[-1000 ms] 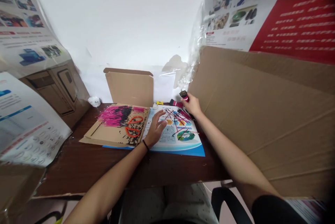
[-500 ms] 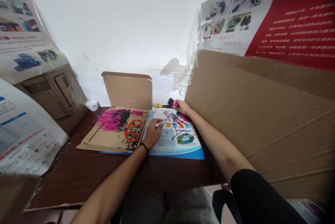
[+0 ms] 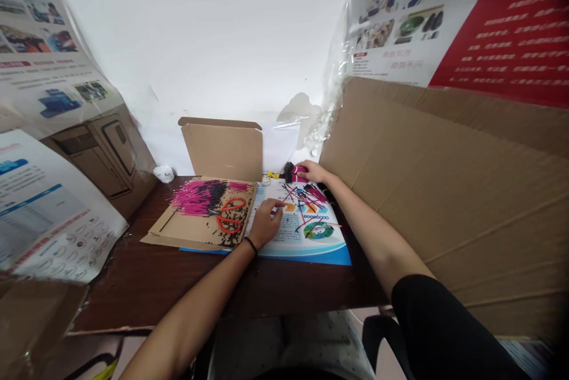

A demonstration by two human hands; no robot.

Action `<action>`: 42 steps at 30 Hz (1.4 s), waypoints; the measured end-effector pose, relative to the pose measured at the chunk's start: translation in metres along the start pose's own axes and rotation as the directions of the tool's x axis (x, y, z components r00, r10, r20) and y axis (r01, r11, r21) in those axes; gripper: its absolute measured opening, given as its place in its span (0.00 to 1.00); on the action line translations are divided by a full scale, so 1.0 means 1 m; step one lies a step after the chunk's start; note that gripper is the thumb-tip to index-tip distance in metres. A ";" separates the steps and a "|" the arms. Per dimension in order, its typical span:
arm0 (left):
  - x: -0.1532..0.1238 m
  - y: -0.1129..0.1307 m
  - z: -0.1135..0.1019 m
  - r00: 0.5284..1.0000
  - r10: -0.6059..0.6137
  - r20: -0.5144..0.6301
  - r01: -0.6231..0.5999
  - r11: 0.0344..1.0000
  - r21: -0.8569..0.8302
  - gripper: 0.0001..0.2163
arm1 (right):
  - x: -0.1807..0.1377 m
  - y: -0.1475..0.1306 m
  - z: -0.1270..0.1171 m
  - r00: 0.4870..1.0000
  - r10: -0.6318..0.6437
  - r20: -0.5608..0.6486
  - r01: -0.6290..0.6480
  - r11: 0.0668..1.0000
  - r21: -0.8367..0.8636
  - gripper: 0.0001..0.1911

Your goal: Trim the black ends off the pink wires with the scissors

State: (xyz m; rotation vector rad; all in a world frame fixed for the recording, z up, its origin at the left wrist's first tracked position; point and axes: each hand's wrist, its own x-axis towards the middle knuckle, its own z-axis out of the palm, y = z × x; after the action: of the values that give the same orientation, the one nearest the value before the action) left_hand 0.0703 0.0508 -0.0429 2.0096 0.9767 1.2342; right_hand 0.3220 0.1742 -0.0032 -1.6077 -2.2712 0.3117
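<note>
My right hand [image 3: 313, 171] is closed on a bundle of pink wires with black ends [image 3: 300, 173] at the back of the table. My left hand [image 3: 267, 221] rests over a printed sheet [image 3: 284, 248], fingers loosely bent and apart, with nothing visible in them. Just right of its fingertips, loose pink and black wires [image 3: 307, 197] lie scattered across the sheet. A large pile of pink wires with black ends [image 3: 198, 197] sits in the open cardboard box [image 3: 178, 233]. Orange-handled scissors [image 3: 229, 224] lie there too, among small black scraps [image 3: 232, 239].
The box's raised flap [image 3: 226, 149] leans toward the white wall. A tall cardboard panel [image 3: 427, 190] borders the right side. Posters and a printed carton [image 3: 111, 155] stand at left. A white crumpled ball [image 3: 164, 174] and a small yellow item [image 3: 272, 175] sit at the back.
The view has shifted slightly. My right hand and the wire bundle have come down flatter at the back of the table. My left hand stays over the sheet, its fingers slightly more bent.
</note>
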 end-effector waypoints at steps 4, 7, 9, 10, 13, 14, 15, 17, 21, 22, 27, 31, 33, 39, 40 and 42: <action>0.000 0.000 0.000 0.999 -0.003 0.034 0.002 1.000 0.014 0.08 | -0.002 0.002 0.005 0.994 0.054 -0.096 -0.059 0.997 -0.051 0.15; -0.001 0.003 0.001 0.997 0.027 0.077 -0.030 0.999 0.043 0.08 | -0.006 0.001 0.012 0.984 0.093 -0.154 -0.106 0.991 -0.079 0.16; -0.002 0.006 0.002 0.995 0.043 0.095 -0.049 0.997 0.059 0.08 | -0.008 -0.001 0.016 0.978 0.109 -0.177 -0.126 0.988 -0.087 0.16; -0.002 0.007 0.002 0.994 0.047 0.100 -0.054 0.997 0.064 0.08 | -0.010 -0.003 0.017 0.977 0.114 -0.180 -0.132 0.987 -0.089 0.16; -0.004 0.010 0.002 0.991 0.055 0.125 -0.065 0.995 0.076 0.07 | -0.014 -0.008 0.019 0.978 0.118 -0.174 -0.135 0.987 -0.090 0.16; -0.004 0.010 0.002 0.989 0.061 0.136 -0.073 0.994 0.081 0.07 | -0.016 -0.010 0.019 0.979 0.114 -0.170 -0.130 0.988 -0.087 0.16; -0.004 0.011 0.002 0.987 0.070 0.148 -0.083 0.993 0.086 0.07 | -0.017 -0.011 0.018 0.981 0.108 -0.163 -0.122 0.989 -0.082 0.17; -0.005 0.011 0.002 0.981 0.088 0.172 -0.105 0.990 0.095 0.08 | -0.021 -0.015 0.017 0.987 0.088 -0.137 -0.098 0.993 -0.066 0.19; -0.005 0.010 0.001 0.973 0.109 0.203 -0.131 0.986 0.099 0.08 | -0.031 -0.022 0.020 0.996 0.029 -0.079 -0.031 0.999 -0.022 0.18; -0.005 0.010 0.001 0.972 0.113 0.207 -0.136 0.986 0.099 0.08 | -0.034 -0.024 0.021 0.997 0.012 -0.082 -0.013 1.000 -0.011 0.18; -0.006 0.006 0.003 0.955 0.136 0.265 -0.169 0.980 0.106 0.08 | -0.042 -0.023 0.023 0.985 -0.017 -0.170 0.029 0.997 0.067 0.20; -0.006 0.004 0.003 0.933 0.143 0.330 -0.198 0.970 0.141 0.08 | -0.031 -0.021 0.006 0.979 -0.022 -0.203 0.049 0.990 0.131 0.17; -0.006 0.004 0.003 0.920 0.153 0.360 -0.220 0.963 0.154 0.08 | -0.021 -0.023 -0.003 0.982 -0.030 -0.187 0.061 0.985 0.163 0.18; -0.006 0.003 0.003 0.896 0.183 0.404 -0.265 0.952 0.156 0.08 | -0.004 -0.021 -0.001 0.988 0.069 -0.141 -0.045 0.986 0.164 0.20; -0.006 0.003 0.003 0.895 0.187 0.405 -0.269 0.951 0.154 0.08 | -0.004 -0.019 0.003 0.987 0.102 -0.126 -0.084 0.986 0.146 0.19; -0.006 0.002 0.003 0.891 0.197 0.409 -0.281 0.947 0.156 0.08 | -0.003 -0.015 0.007 0.985 0.153 -0.082 -0.144 0.983 0.111 0.14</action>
State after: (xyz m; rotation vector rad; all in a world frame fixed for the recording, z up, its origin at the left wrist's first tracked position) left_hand 0.0713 0.0444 -0.0456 2.4836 0.6992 0.8175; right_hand 0.3074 0.1663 -0.0049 -1.7050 -2.0382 0.3815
